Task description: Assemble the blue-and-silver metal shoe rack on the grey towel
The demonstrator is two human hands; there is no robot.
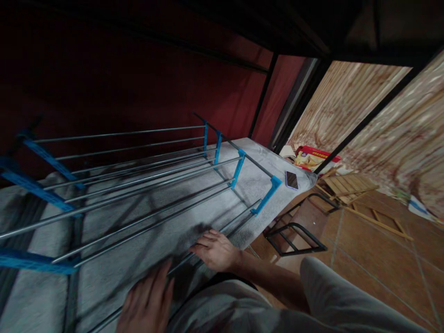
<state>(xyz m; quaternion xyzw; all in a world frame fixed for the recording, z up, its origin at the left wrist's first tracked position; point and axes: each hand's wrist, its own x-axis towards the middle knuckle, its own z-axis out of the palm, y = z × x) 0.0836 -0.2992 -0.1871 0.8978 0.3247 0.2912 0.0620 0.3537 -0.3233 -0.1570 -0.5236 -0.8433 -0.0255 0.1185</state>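
Note:
A rack of grey metal tubes (pixel 138 185) with blue plastic connectors (pixel 267 196) lies on a pale grey cloth-covered surface (pixel 118 254). Along its near side, close to my body, runs one tube (pixel 239 215) that both hands are on. My right hand (pixel 217 252) has its fingers curled over this tube, around its middle. Further left, my left hand (pixel 147 300) lies across the same tube, fingers stretched out and close together, slightly blurred. The part of the tube beneath each hand is hidden.
A phone (pixel 292 180) lies near the right end of the surface. Beyond it are a red and yellow box (pixel 315 158), a black-framed chair (pixel 298 231) and a wooden folding piece (pixel 350 187) on the tiled floor. Dark posts and a red wall (pixel 138 92) stand behind.

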